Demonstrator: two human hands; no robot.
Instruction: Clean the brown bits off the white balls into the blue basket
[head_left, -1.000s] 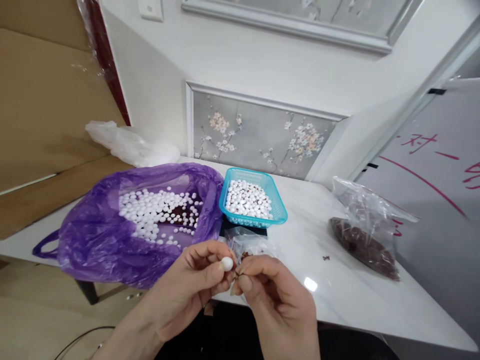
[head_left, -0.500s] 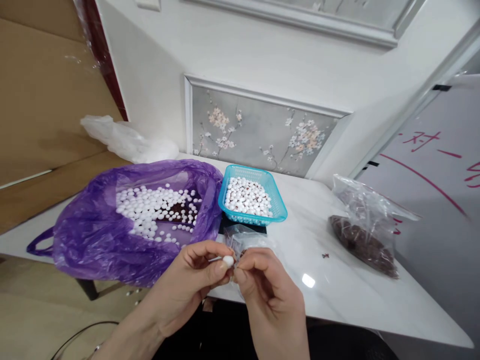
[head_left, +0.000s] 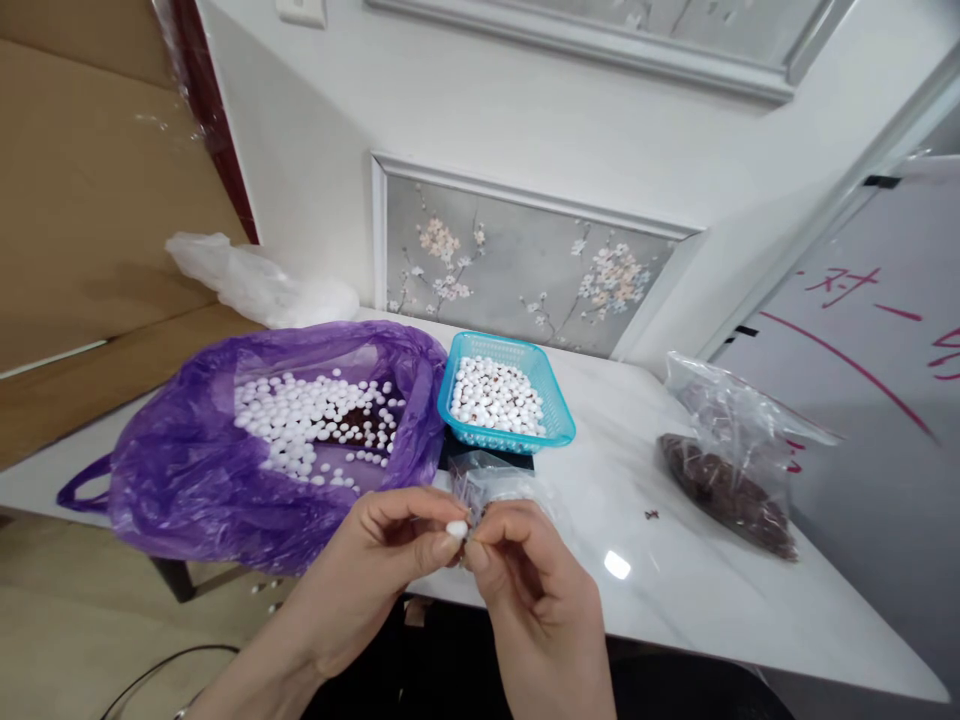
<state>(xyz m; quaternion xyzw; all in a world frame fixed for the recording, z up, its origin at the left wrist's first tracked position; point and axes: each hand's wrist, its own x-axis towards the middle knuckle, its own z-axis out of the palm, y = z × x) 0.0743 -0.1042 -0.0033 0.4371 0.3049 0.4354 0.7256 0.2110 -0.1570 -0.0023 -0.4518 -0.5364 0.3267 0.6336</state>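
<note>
My left hand [head_left: 375, 565] pinches a small white ball [head_left: 456, 529] between thumb and forefinger. Close against it, my right hand [head_left: 536, 595] has its thumb and forefinger pressed together at the ball's right side; whatever is in that pinch is too small and covered to make out. Just behind the fingers lies a clear plastic bag [head_left: 506, 484], partly hidden by my hands. Beyond it stands a turquoise basket [head_left: 559, 408] holding many white balls with brown bits among them. To the left, an open purple plastic bag [head_left: 191, 490] holds loose white balls [head_left: 289, 415] and a dark brown patch.
A clear bag of brown material [head_left: 727, 495] rests on the white table [head_left: 600, 500] at right, near a few brown bits [head_left: 652, 515]. A white plastic bag [head_left: 262, 285] lies at back left. A whiteboard [head_left: 870, 330] stands at right; several balls are on the floor.
Both hands stay together in nearly the same place, with the ball still in the left pinch. The ball looks slightly turned, and the view has shifted a little.
</note>
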